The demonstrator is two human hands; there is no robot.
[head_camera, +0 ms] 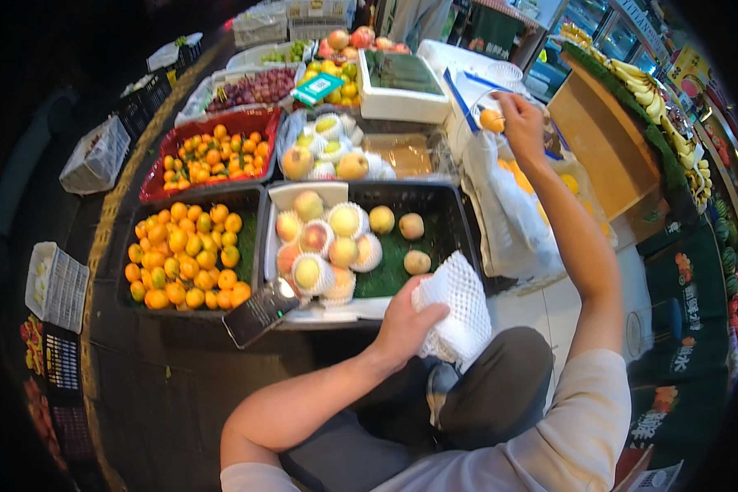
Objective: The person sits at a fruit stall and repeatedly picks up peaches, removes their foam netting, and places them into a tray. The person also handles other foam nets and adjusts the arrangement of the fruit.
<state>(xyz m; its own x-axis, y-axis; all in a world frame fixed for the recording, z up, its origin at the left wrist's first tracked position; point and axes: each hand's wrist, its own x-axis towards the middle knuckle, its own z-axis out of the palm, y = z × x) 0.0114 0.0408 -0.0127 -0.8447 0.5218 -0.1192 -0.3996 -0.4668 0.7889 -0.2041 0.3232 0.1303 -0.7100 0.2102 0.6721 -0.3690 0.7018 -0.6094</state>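
My left hand (409, 320) holds a bundle of white foam net sleeves (458, 307) above my lap. My right arm reaches far forward to the right, and my right hand (519, 123) has its fingers bent at the rim of a clear plastic bowl or tub (476, 114). An orange-yellow fruit (491, 120) shows beside those fingers; whether they touch it I cannot tell. Peaches (344, 220), several in foam nets, lie in a white foam tray before me. To their right, a few loose round fruits (411, 226) rest on the green lining of a black crate (461, 215).
A smartphone (261, 312) leans at the front edge between the crates. Small oranges (187, 258) fill the left crate, and mandarins (215, 157) a red-lined one behind. Foam-netted fruit (329, 147), grapes (252, 89) and a white foam box (403, 107) stand farther back. Bananas (646, 92) line the right.
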